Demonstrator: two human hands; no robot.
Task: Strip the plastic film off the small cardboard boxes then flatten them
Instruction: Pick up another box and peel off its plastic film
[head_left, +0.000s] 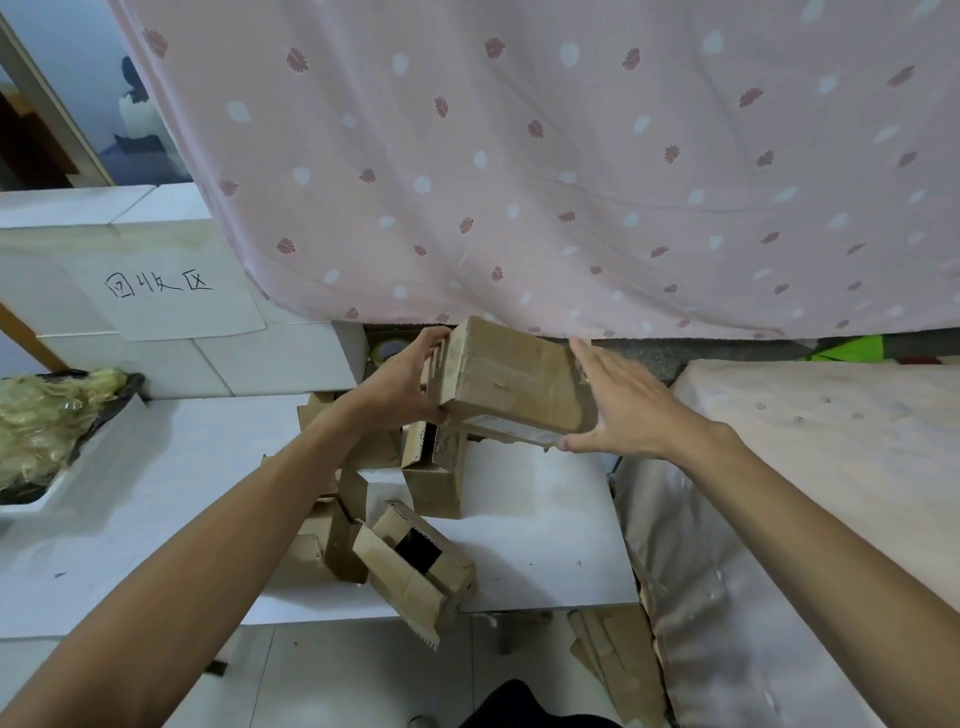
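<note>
Far left of our fingers, a heap of pale crumpled film (41, 421) sits in a dark bag. Our left hand (405, 384) curls round the left end of the cardboard box (511, 384), which is raised between both hands. Our right hand (628, 410) lies flat against its right end, fingers straight, thumb under the edge. Below our fingers, opened boxes (415, 561) crowd the white table (545, 545). A pink curtain (519, 182) hangs just behind.
</note>
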